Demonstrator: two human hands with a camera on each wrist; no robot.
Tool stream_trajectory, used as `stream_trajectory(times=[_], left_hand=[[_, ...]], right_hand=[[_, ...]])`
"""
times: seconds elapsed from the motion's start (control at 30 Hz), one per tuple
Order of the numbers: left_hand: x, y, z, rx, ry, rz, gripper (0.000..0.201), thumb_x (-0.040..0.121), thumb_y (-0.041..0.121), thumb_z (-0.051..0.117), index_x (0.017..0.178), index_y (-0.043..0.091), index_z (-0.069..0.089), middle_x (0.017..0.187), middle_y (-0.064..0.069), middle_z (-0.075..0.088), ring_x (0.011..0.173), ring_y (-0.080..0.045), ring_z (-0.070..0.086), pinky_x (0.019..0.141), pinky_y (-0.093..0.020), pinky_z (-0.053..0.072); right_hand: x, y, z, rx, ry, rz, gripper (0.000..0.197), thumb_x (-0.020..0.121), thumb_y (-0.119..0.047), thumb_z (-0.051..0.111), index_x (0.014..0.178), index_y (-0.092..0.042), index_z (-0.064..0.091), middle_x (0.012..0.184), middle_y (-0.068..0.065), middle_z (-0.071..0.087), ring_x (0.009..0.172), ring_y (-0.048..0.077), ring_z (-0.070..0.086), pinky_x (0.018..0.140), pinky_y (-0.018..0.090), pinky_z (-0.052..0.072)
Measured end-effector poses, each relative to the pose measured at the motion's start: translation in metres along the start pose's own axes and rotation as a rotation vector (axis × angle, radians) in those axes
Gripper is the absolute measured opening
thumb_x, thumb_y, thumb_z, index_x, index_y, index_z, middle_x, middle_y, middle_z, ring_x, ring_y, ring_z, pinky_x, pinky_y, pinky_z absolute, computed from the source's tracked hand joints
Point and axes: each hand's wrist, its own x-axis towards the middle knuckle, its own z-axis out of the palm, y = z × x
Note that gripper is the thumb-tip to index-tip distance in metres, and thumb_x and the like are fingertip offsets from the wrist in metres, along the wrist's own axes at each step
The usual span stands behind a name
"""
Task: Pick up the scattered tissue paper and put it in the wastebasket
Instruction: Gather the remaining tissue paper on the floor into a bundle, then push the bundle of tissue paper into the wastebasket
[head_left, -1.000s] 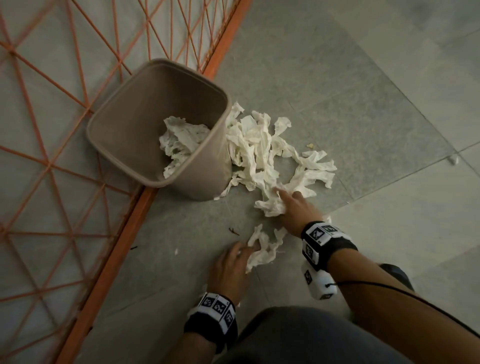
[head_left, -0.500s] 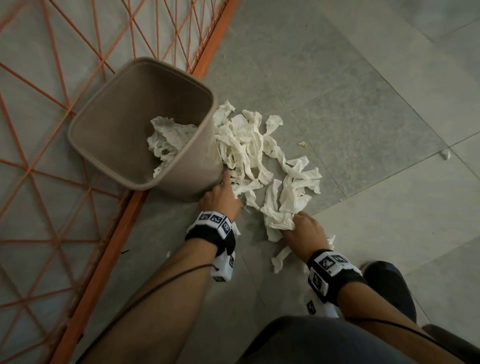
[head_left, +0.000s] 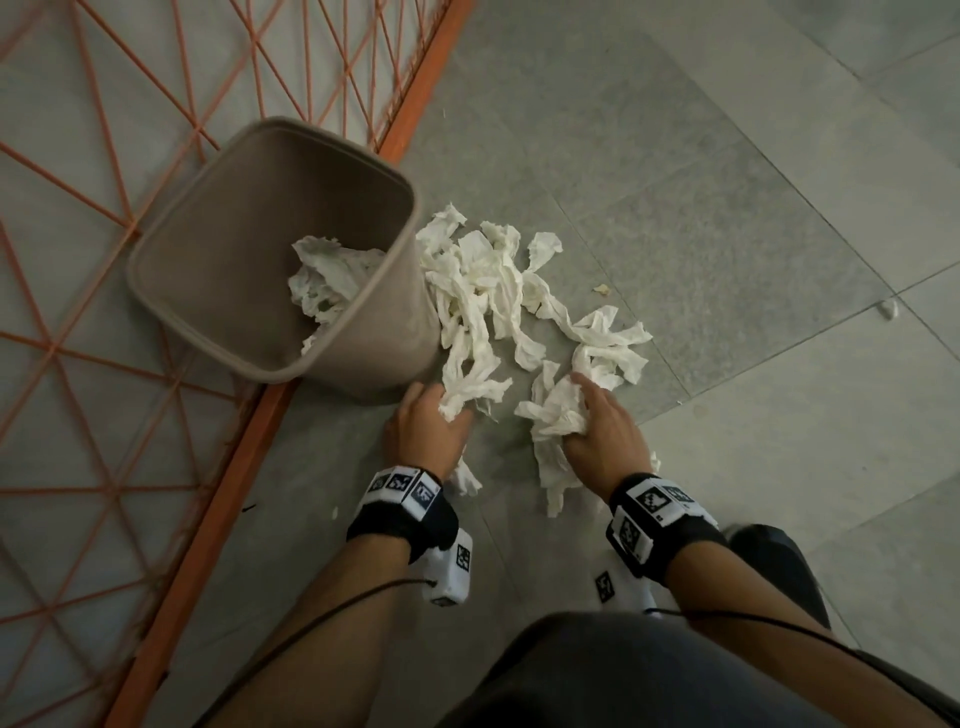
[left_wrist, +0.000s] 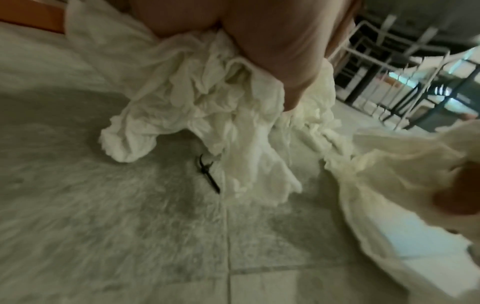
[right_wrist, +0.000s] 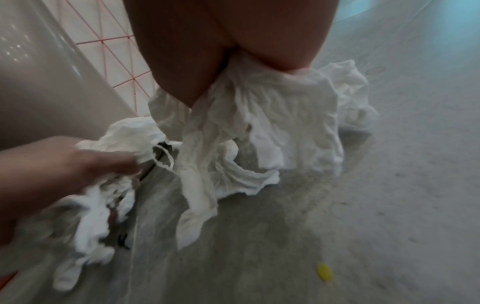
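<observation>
Tissue paper (head_left: 483, 291) is lying beside the wastebasket (head_left: 218, 270); your left hand (head_left: 428, 428) and right hand (head_left: 605, 436) are each gripping a wad.

From my feed I count one wastebasket (head_left: 270, 249), two hands, left (head_left: 426, 431) and right (head_left: 605, 436), each with its own tissue wad, plus one tissue pile (head_left: 483, 291) beside the wastebasket.

An indoor public-looking space: grey tiled floor (head_left: 675, 182), orange metal lattice fence (head_left: 130, 467), metal-framed chairs (left_wrist: 415, 86) beyond.
</observation>
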Motion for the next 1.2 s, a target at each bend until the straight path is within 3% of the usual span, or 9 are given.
stream_trajectory(times=[0.07, 0.13, 0.2, 0.33, 0.4, 0.63, 0.83, 1.07, 1.2], left_hand=[[-0.020, 0.002, -0.005, -0.041, 0.029, 0.044, 0.017, 0.076, 0.032, 0.066, 0.084, 0.017, 0.064, 0.098, 0.000, 0.062, 0.081, -0.026, 0.060, 0.069, -0.034, 0.047], [-0.043, 0.001, -0.011, -0.082, 0.068, 0.097, 0.019, 0.073, 0.030, 0.068, 0.087, 0.018, 0.064, 0.088, 0.001, 0.068, 0.075, -0.023, 0.062, 0.067, -0.033, 0.050], [-0.063, 0.002, -0.019, -0.129, 0.081, 0.094, 0.020, 0.073, 0.027, 0.072, 0.087, 0.023, 0.059, 0.074, 0.005, 0.068, 0.066, -0.019, 0.062, 0.062, -0.031, 0.050], [-0.087, 0.006, -0.033, -0.212, 0.025, 0.143, 0.034, 0.077, 0.021, 0.067, 0.108, 0.033, 0.064, 0.094, 0.012, 0.071, 0.082, -0.010, 0.066, 0.075, -0.029, 0.055], [-0.093, 0.012, -0.042, -0.240, 0.052, 0.194, 0.020, 0.077, 0.029, 0.058, 0.093, 0.025, 0.070, 0.083, 0.011, 0.067, 0.074, -0.008, 0.063, 0.069, -0.032, 0.055], [-0.111, 0.033, -0.089, -0.311, 0.155, 0.290, 0.028, 0.081, 0.032, 0.074, 0.064, 0.016, 0.057, 0.058, 0.005, 0.057, 0.051, -0.013, 0.055, 0.048, -0.026, 0.045], [-0.106, 0.044, -0.140, -0.368, 0.341, 0.326, 0.022, 0.088, 0.038, 0.052, 0.071, 0.026, 0.059, 0.052, 0.010, 0.055, 0.049, -0.007, 0.056, 0.044, -0.016, 0.039], [-0.073, 0.075, -0.216, -0.439, 0.491, 0.483, 0.033, 0.092, 0.012, 0.051, 0.124, 0.007, 0.058, 0.101, 0.006, 0.068, 0.090, 0.006, 0.063, 0.076, -0.018, 0.052], [-0.047, 0.097, -0.259, -0.432, 0.580, 0.592, 0.037, 0.092, 0.004, 0.050, 0.127, 0.008, 0.056, 0.121, -0.006, 0.067, 0.111, -0.012, 0.063, 0.095, -0.023, 0.049]], right_hand=[[0.003, 0.004, -0.003, -0.002, -0.005, 0.070, 0.016, 0.080, -0.015, 0.055, 0.093, -0.006, 0.059, 0.100, 0.012, 0.052, 0.092, 0.037, 0.059, 0.071, 0.033, 0.043], [0.004, 0.010, -0.003, -0.021, -0.018, 0.099, 0.011, 0.080, -0.015, 0.055, 0.082, -0.005, 0.059, 0.102, 0.014, 0.051, 0.088, 0.035, 0.058, 0.070, 0.031, 0.040], [0.003, 0.013, -0.003, -0.050, -0.030, 0.079, 0.021, 0.080, -0.017, 0.057, 0.097, -0.007, 0.058, 0.119, 0.013, 0.047, 0.098, 0.036, 0.058, 0.077, 0.036, 0.046], [-0.008, 0.010, 0.005, -0.236, -0.215, -0.050, 0.089, 0.068, -0.027, 0.078, 0.140, -0.038, 0.028, 0.154, -0.002, 0.020, 0.127, 0.031, 0.043, 0.089, 0.051, 0.052], [-0.013, 0.011, 0.013, -0.363, -0.256, -0.103, 0.096, 0.066, -0.033, 0.081, 0.141, -0.043, 0.022, 0.153, -0.002, 0.019, 0.126, 0.031, 0.040, 0.085, 0.049, 0.053], [-0.032, 0.027, 0.032, -0.505, -0.200, -0.229, 0.035, 0.083, -0.020, 0.060, 0.118, -0.016, 0.058, 0.128, 0.004, 0.051, 0.113, 0.028, 0.045, 0.083, 0.040, 0.051], [-0.037, -0.015, 0.019, -0.049, 0.028, -0.237, 0.021, 0.076, -0.028, 0.062, 0.073, -0.007, 0.064, 0.084, 0.010, 0.063, 0.083, 0.033, 0.057, 0.067, 0.036, 0.043], [-0.030, -0.161, -0.067, 0.328, 0.338, -0.649, 0.015, 0.078, -0.015, 0.072, 0.071, -0.011, 0.060, 0.087, 0.007, 0.058, 0.075, 0.019, 0.054, 0.063, 0.028, 0.044], [-0.030, -0.244, -0.111, 0.593, 0.320, -0.722, 0.020, 0.081, -0.016, 0.073, 0.075, -0.011, 0.054, 0.072, 0.000, 0.059, 0.065, 0.011, 0.054, 0.059, 0.028, 0.044]])
